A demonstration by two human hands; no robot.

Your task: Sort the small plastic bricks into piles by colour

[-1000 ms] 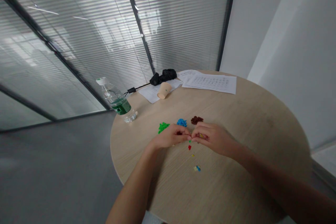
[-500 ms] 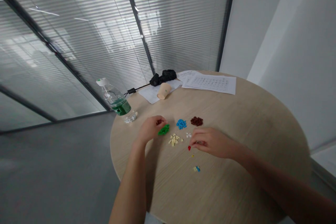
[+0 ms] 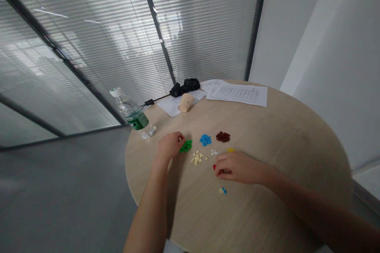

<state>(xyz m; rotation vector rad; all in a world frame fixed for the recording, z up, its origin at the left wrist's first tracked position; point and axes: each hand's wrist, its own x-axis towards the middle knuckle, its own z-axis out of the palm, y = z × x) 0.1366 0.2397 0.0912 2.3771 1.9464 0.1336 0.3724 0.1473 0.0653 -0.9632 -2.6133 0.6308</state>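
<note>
My left hand [image 3: 171,144] rests at the left side of the green pieces [image 3: 186,146], its fingers curled; whether a piece is between them is too small to tell. Beside the red piece [image 3: 214,167] is my right hand [image 3: 234,167], fingertips bent down to the table and hiding whatever is under them. Cream pieces [image 3: 197,157], white pieces [image 3: 214,152], blue pieces [image 3: 205,139] and dark brown pieces [image 3: 223,136] lie in small piles. Some yellow pieces [image 3: 230,150] show behind my right hand. Nearer me lies a small cream and blue cluster [image 3: 223,190].
A bottle [image 3: 135,118] stands at the left edge of the round table [image 3: 285,126]. Towards the back lie a paper cup [image 3: 186,102] on its side, printed sheets [image 3: 237,93], a black bundle [image 3: 190,85] and a cable with a black box [image 3: 149,102].
My right hand has moved slightly down towards me, covering the spot of the small yellow piece and uncovering the yellow pieces behind. My left hand has drawn back slightly from the green pieces.
</note>
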